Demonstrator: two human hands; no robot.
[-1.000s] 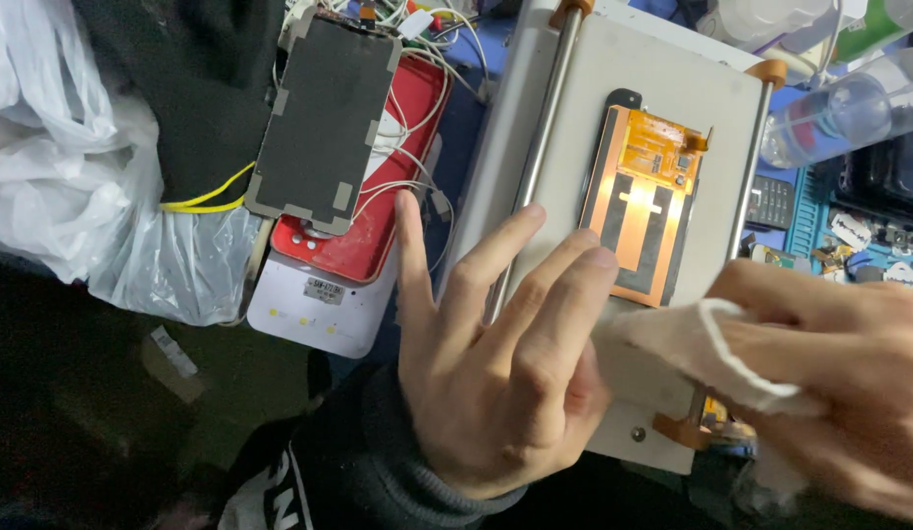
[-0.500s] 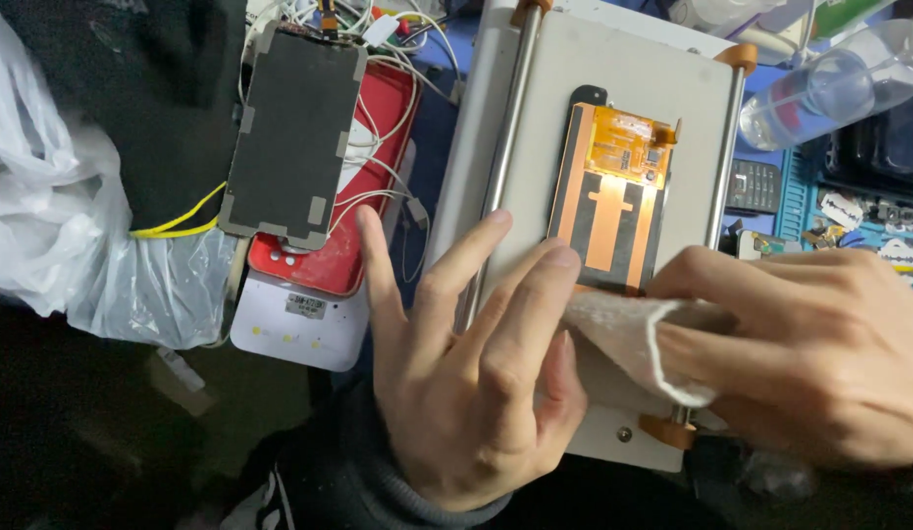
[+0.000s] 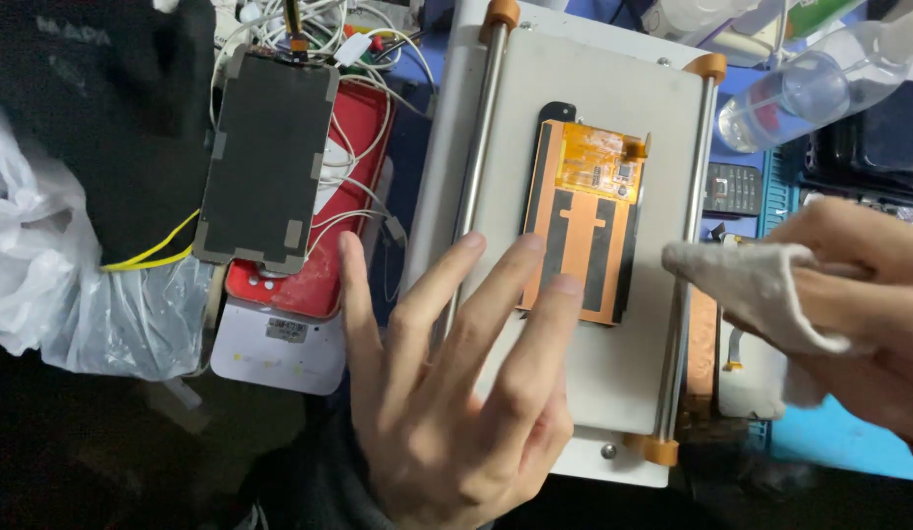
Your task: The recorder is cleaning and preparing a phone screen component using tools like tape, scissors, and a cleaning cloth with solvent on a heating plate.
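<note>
Two hands: mine, working over the grey plate (image 3: 574, 373).
Left hand (image 3: 456, 393): fingers spread wide, steadying the orange-backed screen panel (image 3: 584, 226).
Right hand (image 3: 849, 314): clutching a white cloth (image 3: 751, 290) beside it.

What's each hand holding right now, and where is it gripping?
The right hand pinches a white cloth, bunched over its fingers. The left hand holds nothing; its fingertips rest on the phone screen panel.
</note>
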